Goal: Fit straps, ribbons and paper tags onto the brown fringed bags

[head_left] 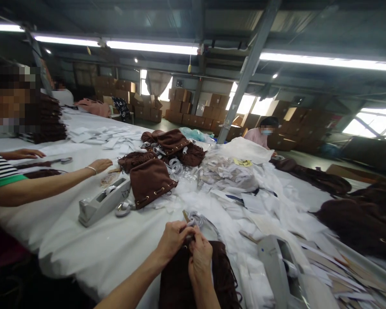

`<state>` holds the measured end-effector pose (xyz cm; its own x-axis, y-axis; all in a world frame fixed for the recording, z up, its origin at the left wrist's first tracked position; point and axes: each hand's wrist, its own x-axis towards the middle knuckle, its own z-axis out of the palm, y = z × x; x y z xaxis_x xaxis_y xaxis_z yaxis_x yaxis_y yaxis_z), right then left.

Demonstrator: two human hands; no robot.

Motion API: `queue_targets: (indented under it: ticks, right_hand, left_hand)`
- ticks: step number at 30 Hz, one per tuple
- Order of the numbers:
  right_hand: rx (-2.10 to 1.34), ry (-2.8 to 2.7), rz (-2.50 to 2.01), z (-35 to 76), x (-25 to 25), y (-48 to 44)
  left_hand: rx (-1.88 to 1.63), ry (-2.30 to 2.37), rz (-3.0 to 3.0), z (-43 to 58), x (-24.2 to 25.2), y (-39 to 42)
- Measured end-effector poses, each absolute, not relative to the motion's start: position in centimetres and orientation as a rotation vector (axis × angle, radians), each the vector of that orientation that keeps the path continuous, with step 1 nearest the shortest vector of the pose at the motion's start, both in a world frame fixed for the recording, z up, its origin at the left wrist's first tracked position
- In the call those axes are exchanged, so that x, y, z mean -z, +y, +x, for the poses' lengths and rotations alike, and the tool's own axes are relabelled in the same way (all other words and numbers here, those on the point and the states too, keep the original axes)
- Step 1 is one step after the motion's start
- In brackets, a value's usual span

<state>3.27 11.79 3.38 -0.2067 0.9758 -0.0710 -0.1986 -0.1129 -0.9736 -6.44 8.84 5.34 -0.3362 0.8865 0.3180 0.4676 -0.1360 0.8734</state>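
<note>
A dark brown fringed bag (180, 283) lies on the white-covered table right in front of me. Over its top edge my left hand (171, 242) and my right hand (201, 253) come together, fingers pinched closed. What sits between the fingertips is small and hidden. Just beyond them lies a pale, wrapped coil (197, 219), close to the fingertips, with a thin dark strap curving off to its right. Another brown drawstring bag (151, 182) with gold eyelets rests farther forward, left of the coil.
A grey tape dispenser (279, 270) stands at right, another tape dispenser (104, 201) at left beside a tape roll (122, 209). A co-worker's hand (100, 165) reaches in from the left. Paper scraps (227, 174) and more brown bags (360, 214) cover the right side.
</note>
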Motion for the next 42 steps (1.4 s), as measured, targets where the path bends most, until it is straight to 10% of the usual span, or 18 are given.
queue_targets:
  ticks: [36,42]
  right_hand:
    - [-1.778,-1.644,-0.991,6.6,-9.1,13.0]
    - [-0.876,-2.459,-0.573,10.2,-10.3,13.6]
  left_hand:
    - [-1.503,1.310,1.022,-7.5,-4.2,8.6]
    - [-1.309,1.075,1.013,-8.3,-5.4,8.5]
